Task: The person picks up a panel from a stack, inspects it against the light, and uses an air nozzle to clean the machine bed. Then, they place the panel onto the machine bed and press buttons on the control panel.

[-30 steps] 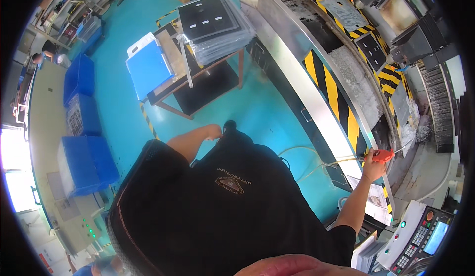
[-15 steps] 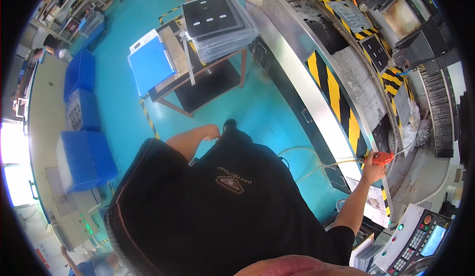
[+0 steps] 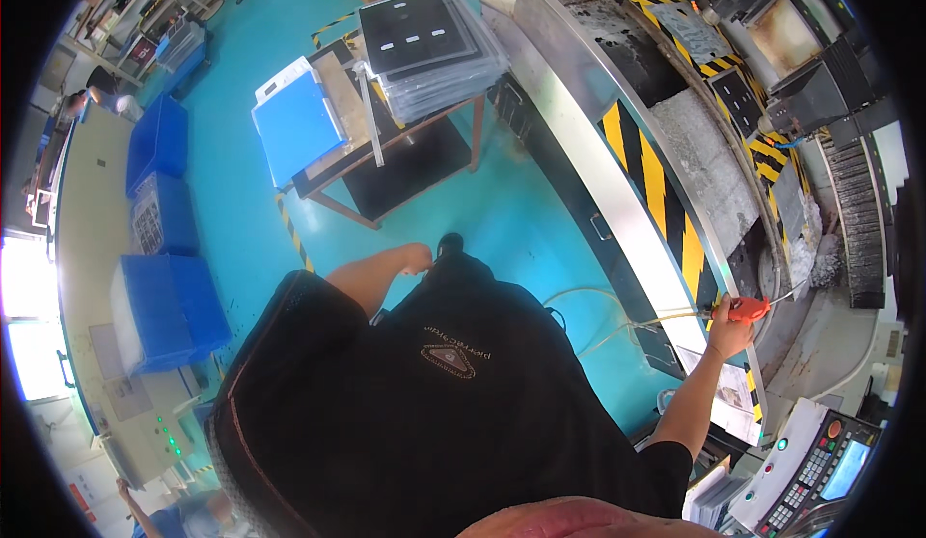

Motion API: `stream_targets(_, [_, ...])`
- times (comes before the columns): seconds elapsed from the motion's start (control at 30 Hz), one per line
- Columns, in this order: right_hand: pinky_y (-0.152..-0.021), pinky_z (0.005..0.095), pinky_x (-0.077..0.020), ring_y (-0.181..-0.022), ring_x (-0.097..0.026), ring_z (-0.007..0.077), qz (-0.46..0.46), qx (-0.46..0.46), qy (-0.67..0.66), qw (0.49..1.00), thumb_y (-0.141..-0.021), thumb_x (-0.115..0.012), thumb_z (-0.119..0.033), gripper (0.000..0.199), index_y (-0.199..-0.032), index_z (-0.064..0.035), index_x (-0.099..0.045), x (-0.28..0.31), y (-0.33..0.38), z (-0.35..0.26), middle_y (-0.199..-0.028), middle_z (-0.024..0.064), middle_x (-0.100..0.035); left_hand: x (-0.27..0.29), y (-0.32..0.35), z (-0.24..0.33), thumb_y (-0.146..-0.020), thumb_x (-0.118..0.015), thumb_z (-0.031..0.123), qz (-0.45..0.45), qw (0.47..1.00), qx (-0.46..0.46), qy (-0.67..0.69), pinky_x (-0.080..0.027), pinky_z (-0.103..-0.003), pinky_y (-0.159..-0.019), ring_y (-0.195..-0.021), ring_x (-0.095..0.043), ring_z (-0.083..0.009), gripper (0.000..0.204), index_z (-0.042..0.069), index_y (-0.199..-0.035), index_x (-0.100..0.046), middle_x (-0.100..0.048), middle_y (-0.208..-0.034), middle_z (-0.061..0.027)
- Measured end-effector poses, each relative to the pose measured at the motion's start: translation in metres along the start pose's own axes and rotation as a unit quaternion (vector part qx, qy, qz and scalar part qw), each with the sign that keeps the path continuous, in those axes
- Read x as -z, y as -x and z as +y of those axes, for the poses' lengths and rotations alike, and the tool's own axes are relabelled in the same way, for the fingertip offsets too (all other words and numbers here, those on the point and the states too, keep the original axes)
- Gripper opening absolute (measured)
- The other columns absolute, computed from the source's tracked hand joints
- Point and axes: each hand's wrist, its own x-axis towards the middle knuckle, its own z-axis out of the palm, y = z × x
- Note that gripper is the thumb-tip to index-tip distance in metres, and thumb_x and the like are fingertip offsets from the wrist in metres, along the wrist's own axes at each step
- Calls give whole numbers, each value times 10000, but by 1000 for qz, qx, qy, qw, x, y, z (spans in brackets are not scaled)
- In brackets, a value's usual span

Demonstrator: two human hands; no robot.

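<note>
An orange-red air blow gun (image 3: 743,309) is gripped in my right hand (image 3: 730,330), which reaches out over the metal ledge of the machine. Its thin nozzle points right, into the machine bed. A pale air hose (image 3: 666,316) runs left from it and hangs in loops. My left hand (image 3: 417,257) hangs in front of my body, fingers curled in, with nothing visible in it. Within the machine, past the blow gun, a dark panel with small slots (image 3: 738,102) lies between yellow-and-black striped covers.
A table ahead bears a stack of dark panels in clear wrapping (image 3: 424,46) and a blue sheet (image 3: 297,128). Blue bins (image 3: 174,307) line the left side. At lower right stands a control panel (image 3: 820,470). The machine's metal ledge (image 3: 598,143) runs diagonally along my right.
The view has shifted very slightly. Both hands keep nearly the same positions, and the blow gun stays in my right hand.
</note>
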Motion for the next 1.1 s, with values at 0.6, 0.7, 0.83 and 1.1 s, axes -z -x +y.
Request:
stream_targets(0.6, [-693, 477, -476, -780, -648, 350, 27, 12, 2, 1000, -770, -703, -556, 495, -936, -90, -677, 7, 1, 0, -823, 128, -688, 2, -3, 0, -856, -615, 271, -17, 999, -18, -30, -450, -345, -484, -609, -586, -175, 206, 91, -938, -675, -629, -741, -41])
stream_targets(0.7, [-643, 462, -488, -712, -641, 344, 19, 7, -75, 997, -748, -738, -521, 442, -904, -113, -670, 3, -2, 3, -804, 113, -675, 1, -20, -24, -849, -597, 274, -34, 987, -98, -124, -441, -346, -466, -618, -586, -181, 220, 81, -923, -674, -617, -737, -56])
stream_targets(0.83, [-709, 472, -474, -776, -620, 344, -3, -1, -118, 993, -723, -752, -515, 448, -893, -111, -658, 7, -10, -8, -834, 109, -652, -11, -17, -22, -850, -561, 241, 11, 989, -126, -80, -538, -421, -649, -665, -679, -297, 272, 7, -838, -700, -681, -764, -172])
stream_targets(1.1, [-867, 450, -419, -909, -601, 307, -24, -57, -62, 996, -708, -746, -522, 436, -892, -134, -669, 23, -7, -12, -881, 75, -647, 0, -11, -8, -830, -572, 241, -5, 997, -60, 49, -492, -395, -509, -621, -632, -238, 254, 7, -768, -650, -616, -709, -127])
